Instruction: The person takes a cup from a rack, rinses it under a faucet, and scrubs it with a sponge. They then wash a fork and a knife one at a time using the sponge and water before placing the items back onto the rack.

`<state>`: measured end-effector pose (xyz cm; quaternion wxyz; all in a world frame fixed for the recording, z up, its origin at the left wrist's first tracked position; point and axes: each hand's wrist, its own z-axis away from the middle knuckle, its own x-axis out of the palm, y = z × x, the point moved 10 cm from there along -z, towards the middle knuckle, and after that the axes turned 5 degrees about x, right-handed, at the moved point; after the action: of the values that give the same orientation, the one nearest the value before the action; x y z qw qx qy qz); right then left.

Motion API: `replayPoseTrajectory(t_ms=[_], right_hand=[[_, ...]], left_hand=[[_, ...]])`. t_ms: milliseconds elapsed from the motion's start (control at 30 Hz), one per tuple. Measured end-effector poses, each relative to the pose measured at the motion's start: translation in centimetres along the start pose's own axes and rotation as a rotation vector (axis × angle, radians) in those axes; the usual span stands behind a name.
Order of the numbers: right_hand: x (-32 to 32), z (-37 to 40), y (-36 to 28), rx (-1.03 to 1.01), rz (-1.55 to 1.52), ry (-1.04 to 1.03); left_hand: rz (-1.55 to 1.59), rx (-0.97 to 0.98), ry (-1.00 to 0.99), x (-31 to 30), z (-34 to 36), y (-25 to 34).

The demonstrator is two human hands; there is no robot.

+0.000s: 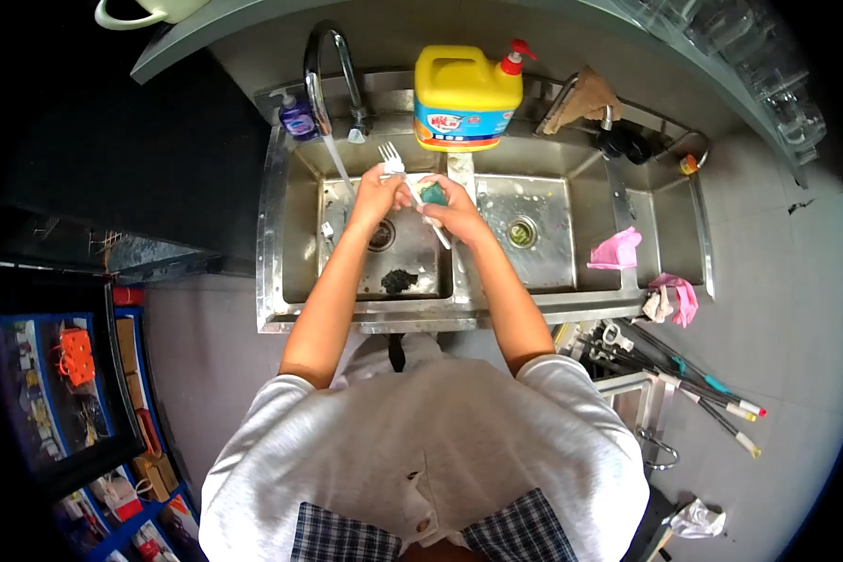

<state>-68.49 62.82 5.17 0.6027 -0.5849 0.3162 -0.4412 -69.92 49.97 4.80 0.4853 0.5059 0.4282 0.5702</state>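
Observation:
Over the left basin of a steel sink (pixel 272 234), my left hand (pixel 377 195) is closed around a fork (pixel 392 161) with a white handle, its tines pointing up and away from me. My right hand (pixel 454 214) pinches a green scouring sponge (pixel 433 194) against the fork's handle, whose end sticks out below that hand. Water runs from the curved faucet (pixel 315 84) just left of my left hand. Below, a dark scrubbing pad (pixel 399 281) lies near the front of the basin, and another small utensil (pixel 328 232) rests at its left side.
A big yellow detergent jug (pixel 468 98) with a red pump stands behind the basins, a purple soap bottle (pixel 297 117) to the left. Pink cloths (pixel 616 249) hang on the right divider. A shelf with glasses (pixel 731 47) overhangs the upper right. Poles (pixel 712 384) lean at the right.

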Motion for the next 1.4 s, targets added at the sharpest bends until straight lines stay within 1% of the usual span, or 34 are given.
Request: replayPoseTrajectory(t_ms=[33,67,100,133,167,200,267,300,400,433,533,567,667,700,733,767,800,833,867,933,967,1067,1100,1133,1200,1233,1267,1333,1367,1400], right_hand=[[0.3,-0.1,0.4,0.075,-0.010,-0.062],[0.3,-0.3,-0.2,0.052,0.025,-0.078],[0.5,-0.2,-0.4,0.033,0.055,-0.090],[0.7,0.4,-0.8,0.021,0.079,-0.098],[0.6,0.9,-0.8,0.105,0.140,-0.124],[0.5,0.5,-1.2,0.048,0.124,-0.118],[0.7,-0.2,-2.6,-0.067,0.095,-0.108],[1.0,-0.5,-2.1,0.001,0.104,-0.147],[3.1,-1.1,0.9,0.325,-0.343,-0.340],[3.0,-1.3,1.0,0.319,-0.412,-0.313],[3.2,-1.9,1.0,0.213,-0.403,-0.305],[2.9,-2.6,1.0,0.127,-0.197,-0.216],[3.5,-4.0,0.8,0.089,0.020,-0.192],[3.6,-4.4,0.9,0.098,0.040,-0.144],[3.8,-4.3,1.5,0.084,0.145,-0.134],[3.9,-4.3,2.1,0.068,0.251,-0.122],[3.8,-4.3,2.3,0.047,0.361,-0.108],[3.3,-4.2,3.4,0.038,0.467,-0.063],[3.3,-3.4,3.5,0.023,0.420,-0.053],[3.0,-2.2,3.0,-0.044,0.459,-0.033],[2.4,-1.2,3.6,0.092,0.475,-0.026],[0.4,0.6,4.8,0.121,0.416,0.063],[-0.3,1.4,5.5,0.184,0.330,0.045],[-0.9,2.1,5.2,0.213,0.338,0.079],[-2.3,3.5,7.0,0.185,0.435,0.053],[-2.8,4.8,7.0,0.208,0.469,0.001],[-3.8,5.7,6.5,0.212,0.508,0.014],[-7.3,5.8,6.1,0.267,0.299,0.263],[-7.5,4.5,3.2,0.048,0.294,0.306],[-8.1,3.3,2.4,0.058,0.299,0.340]], left_hand=[[0.039,-0.040,0.030,-1.0,-0.6,-0.4],[0.079,-0.083,0.058,-1.9,-1.1,-0.8],[0.006,-0.001,-0.028,-1.9,-1.6,-0.2],[-0.078,0.013,-0.082,-1.8,-1.6,0.2],[-0.123,0.014,-0.161,-1.5,-1.5,0.2],[-0.166,0.027,-0.243,-0.8,-1.5,0.5],[-0.256,0.045,-0.274,0.3,-1.0,1.7],[-0.301,0.048,-0.287,0.7,-0.6,1.8],[-0.350,0.213,-0.226,0.6,-1.4,1.4],[-0.420,0.140,-0.250,0.7,-1.0,1.8],[-0.281,0.202,-0.170,-0.6,-1.7,1.7],[-0.261,0.233,-0.185,-0.8,-2.2,1.7],[-0.268,0.293,-0.106,-1.3,-2.6,2.1],[-0.304,0.302,-0.103,-2.2,-3.7,1.4],[-0.343,0.304,-0.101,-2.7,-3.7,1.6],[-0.258,0.214,-0.094,-3.1,-3.2,2.3],[-0.359,0.231,0.011,-5.2,-4.3,1.9],[-0.364,0.203,-0.011,-6.0,-4.8,1.0],[-0.366,0.178,-0.029,-6.4,-5.4,0.1],[-0.270,0.139,-0.013,-6.4,-6.0,-1.9],[-0.101,0.098,-0.001,-6.1,-5.8,-2.3],[-0.046,0.047,-0.016,-5.0,-6.2,-3.3],[-0.003,0.041,-0.021,-4.4,-6.3,-3.8],[-0.033,0.058,0.058,-5.1,-6.6,-4.2],[-0.099,0.092,0.210,-6.8,-7.4,-5.4],[0.004,0.079,0.256,-8.9,-8.8,-7.3],[0.033,-0.016,0.274,-9.3,-8.0,-6.4],[-0.140,0.027,0.192,-7.8,-7.3,-3.6],[-0.156,0.061,0.151,-7.1,-6.9,-3.6],[-0.171,0.099,0.107,-6.4,-6.6,-3.4]])
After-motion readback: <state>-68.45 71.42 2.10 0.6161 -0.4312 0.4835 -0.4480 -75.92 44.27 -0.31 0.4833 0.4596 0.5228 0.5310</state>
